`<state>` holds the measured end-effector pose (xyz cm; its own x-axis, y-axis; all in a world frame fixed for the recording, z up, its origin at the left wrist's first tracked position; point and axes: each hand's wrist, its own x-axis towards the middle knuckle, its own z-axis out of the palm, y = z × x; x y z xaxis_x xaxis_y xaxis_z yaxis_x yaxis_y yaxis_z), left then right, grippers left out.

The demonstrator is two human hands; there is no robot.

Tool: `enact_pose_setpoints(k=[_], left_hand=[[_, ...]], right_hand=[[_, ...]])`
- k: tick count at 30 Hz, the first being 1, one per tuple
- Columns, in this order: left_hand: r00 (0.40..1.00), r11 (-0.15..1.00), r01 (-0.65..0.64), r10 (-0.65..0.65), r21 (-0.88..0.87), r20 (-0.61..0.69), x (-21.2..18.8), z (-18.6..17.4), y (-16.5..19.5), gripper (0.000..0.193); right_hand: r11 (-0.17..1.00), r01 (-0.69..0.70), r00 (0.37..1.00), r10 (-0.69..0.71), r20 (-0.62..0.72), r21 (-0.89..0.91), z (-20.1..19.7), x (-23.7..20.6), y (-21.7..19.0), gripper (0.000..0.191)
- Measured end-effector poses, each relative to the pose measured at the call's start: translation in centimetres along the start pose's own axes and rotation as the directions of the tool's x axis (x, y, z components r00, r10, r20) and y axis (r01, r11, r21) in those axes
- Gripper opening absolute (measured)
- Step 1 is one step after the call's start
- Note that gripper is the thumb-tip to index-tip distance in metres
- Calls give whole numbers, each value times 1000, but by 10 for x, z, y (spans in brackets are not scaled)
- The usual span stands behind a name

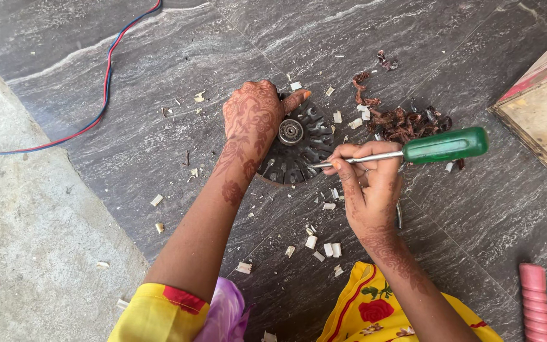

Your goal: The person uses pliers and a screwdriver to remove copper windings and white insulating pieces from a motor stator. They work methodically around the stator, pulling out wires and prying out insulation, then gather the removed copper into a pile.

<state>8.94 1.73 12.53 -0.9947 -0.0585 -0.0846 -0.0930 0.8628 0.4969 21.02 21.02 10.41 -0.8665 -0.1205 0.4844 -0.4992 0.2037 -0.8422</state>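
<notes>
A round dark metal disc with slots around its rim lies flat on the grey stone floor, with a small silver hub at its middle. My left hand presses on the disc's left side, its fingers curled over the edge. My right hand grips the steel shaft of a screwdriver with a green handle. The screwdriver lies nearly level, its tip poked into a slot on the disc's right side. Both hands carry henna patterns.
Small pale paper-like scraps litter the floor around the disc. A heap of reddish-brown coiled scraps lies to the right. A red and blue cable runs at upper left. A wooden board sits at right, a pink ribbed handle at lower right.
</notes>
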Motion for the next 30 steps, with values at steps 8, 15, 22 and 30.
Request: enact_pose_setpoints(k=[8,15,22,30], left_hand=[[999,999,14,-12,-46,38,7,-2,-7,78],[1000,999,14,-14,-42,18,8,-2,-8,78],[999,1000,6,-6,4,49,11,1,-3,75],[1000,1000,-3,3,-4,4,11,4,-7,76]], right_hand=[[981,118,993,-118,12,-156,9,-5,-5,23],[954,157,987,-157,23,-256,10,-11,-7,24],[992,83,995,-88,-49,-97,3,-14,-1,24],[1000,-12,996,11,-85,-9,7,-12,0,24]])
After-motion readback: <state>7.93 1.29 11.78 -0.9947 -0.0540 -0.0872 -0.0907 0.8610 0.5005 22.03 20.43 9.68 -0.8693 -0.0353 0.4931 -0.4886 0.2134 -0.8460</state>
